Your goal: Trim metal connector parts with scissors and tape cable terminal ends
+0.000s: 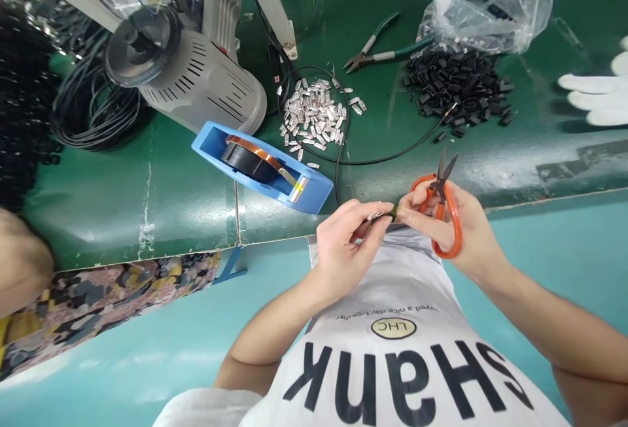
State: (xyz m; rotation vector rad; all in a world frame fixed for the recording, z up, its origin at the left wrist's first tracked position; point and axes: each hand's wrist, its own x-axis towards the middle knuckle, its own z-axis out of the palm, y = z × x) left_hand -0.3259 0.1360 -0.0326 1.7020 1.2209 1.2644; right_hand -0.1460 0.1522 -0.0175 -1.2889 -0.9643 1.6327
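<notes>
My left hand [346, 244] is closed in a pinch on the end of a thin black cable [387, 155], where a small silver metal piece [375, 216] sits. My right hand [454, 221] touches the same cable end with its fingertips and carries orange-handled scissors [444, 208] looped over its fingers, blades pointing up. Both hands meet just off the near edge of the green table [161, 185]. The cable runs away from my hands in a loop across the table.
A blue tape dispenser [260, 165] with amber tape stands left of my hands. Behind it lie a pile of silver clips [316, 113], green-handled cutters [375, 48], black parts [456, 90] beside a plastic bag [490, 2], and a grey machine [196, 67]. Another person's white-gloved hand [598, 90] is at the right edge.
</notes>
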